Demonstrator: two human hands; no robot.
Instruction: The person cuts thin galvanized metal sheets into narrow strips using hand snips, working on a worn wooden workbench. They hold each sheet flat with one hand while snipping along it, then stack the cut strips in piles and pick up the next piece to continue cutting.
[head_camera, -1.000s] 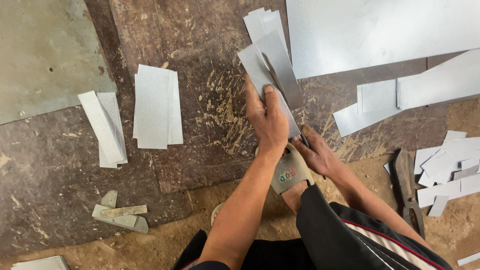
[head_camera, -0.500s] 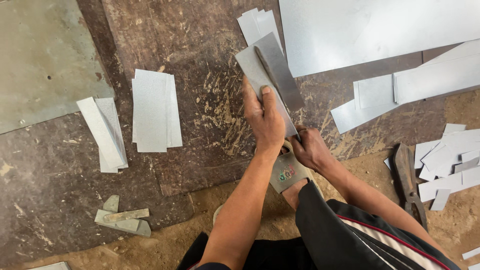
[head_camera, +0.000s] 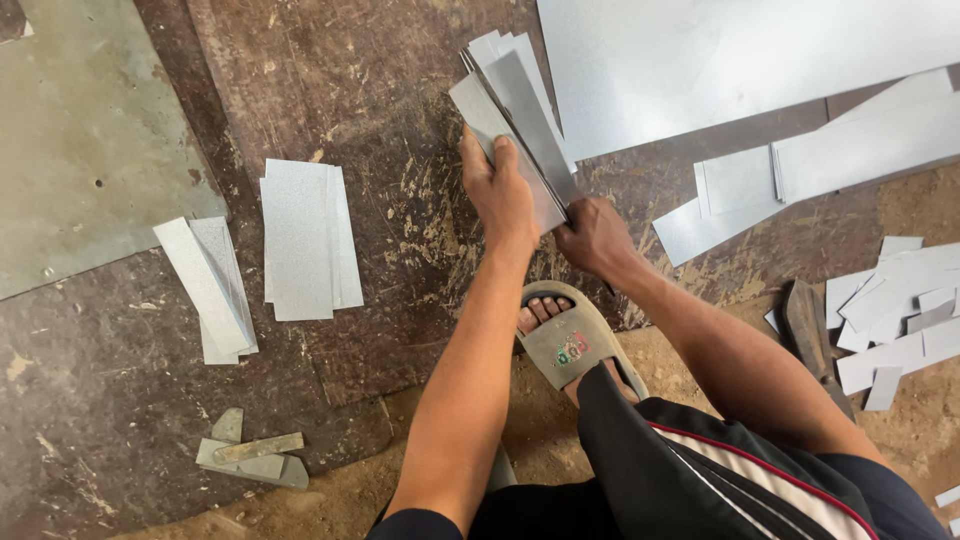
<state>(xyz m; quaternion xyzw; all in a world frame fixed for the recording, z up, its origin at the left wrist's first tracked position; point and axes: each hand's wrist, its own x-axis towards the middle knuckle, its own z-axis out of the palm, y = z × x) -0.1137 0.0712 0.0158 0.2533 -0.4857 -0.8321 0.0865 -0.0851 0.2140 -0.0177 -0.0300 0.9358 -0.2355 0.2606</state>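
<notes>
My left hand (head_camera: 500, 195) presses flat on a grey sheet-metal strip (head_camera: 487, 120) lying on the dark scratched board (head_camera: 380, 120). My right hand (head_camera: 595, 238) sits right beside it at the strip's near end, fingers closed on something thin and dark along the strip's edge; the tool itself is mostly hidden. More cut strips (head_camera: 520, 75) are fanned under and beside the held one. My foot in a grey sandal (head_camera: 567, 345) rests just below both hands.
A stack of cut rectangles (head_camera: 300, 240) and a smaller pile (head_camera: 205, 285) lie left. Offcut scraps (head_camera: 250, 460) sit near the bottom left. A large metal sheet (head_camera: 750, 60) spreads top right, with strips (head_camera: 800, 170) and small pieces (head_camera: 900, 310) on the right.
Both hands and the strip have slid slightly up and away from me along the board; the strip now lies further under the fanned pieces.
</notes>
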